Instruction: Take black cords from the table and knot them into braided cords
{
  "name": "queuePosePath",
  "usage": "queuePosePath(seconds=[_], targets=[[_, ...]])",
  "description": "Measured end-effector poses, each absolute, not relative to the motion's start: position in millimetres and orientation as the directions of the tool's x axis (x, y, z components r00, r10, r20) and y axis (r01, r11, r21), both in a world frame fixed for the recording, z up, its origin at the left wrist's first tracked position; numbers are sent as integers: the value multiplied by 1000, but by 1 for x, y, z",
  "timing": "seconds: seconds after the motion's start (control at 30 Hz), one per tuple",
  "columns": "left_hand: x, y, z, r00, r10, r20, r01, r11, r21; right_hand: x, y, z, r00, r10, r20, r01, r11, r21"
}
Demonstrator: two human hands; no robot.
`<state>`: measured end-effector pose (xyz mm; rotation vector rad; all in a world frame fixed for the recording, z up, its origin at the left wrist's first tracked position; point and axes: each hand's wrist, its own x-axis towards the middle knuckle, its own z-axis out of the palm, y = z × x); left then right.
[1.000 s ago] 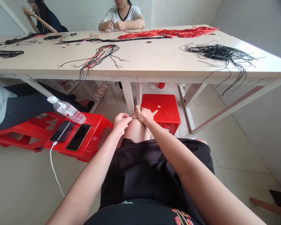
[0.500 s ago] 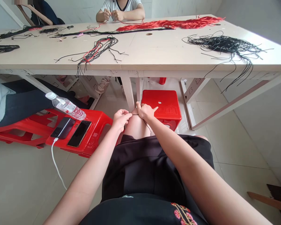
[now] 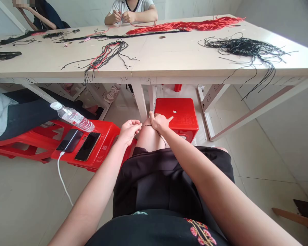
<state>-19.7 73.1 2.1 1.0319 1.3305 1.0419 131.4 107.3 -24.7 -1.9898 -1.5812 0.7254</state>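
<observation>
The left hand [image 3: 130, 131] pinches a thin black cord [image 3: 147, 125], which runs taut across the bare, rounded knee [image 3: 146, 138] to the right hand [image 3: 159, 122]. That hand presses flat there, thumb and a finger splayed; its loose tail curves down the thigh. Behind it stands a glossy red plastic stool [image 3: 181, 114], square-topped with a small round hole.

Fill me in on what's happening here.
Someone seated pinches a thin black cord in the left hand, stretched across a bare knee to the right hand, which presses on it there. Across the table, another person's hands work with red cord. A black cord bundle and a red one lie on the tabletop.
</observation>
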Motion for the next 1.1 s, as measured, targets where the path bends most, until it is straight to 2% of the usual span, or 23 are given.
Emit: queuePosePath(seconds=[0.23, 0.43, 0.8, 1.1], targets=[[-24, 69, -2, -40, 995, -95, 156, 100, 983, 132, 106, -26, 186, 978, -92, 710, -198, -676], [-30, 70, -8, -32, 996, -79, 223, 84, 971, 132, 105, -25, 185, 978, -96, 715, -201, -669], [-30, 63, 4, 13, 985, -174, 229, 166, 959, 132, 104, -25, 183, 978, -100, 710, -202, -674], [-36, 56, 8, 52, 997, -60, 216, 48, 975, 132, 102, -24, 185, 978, -98, 707, -202, -678]])
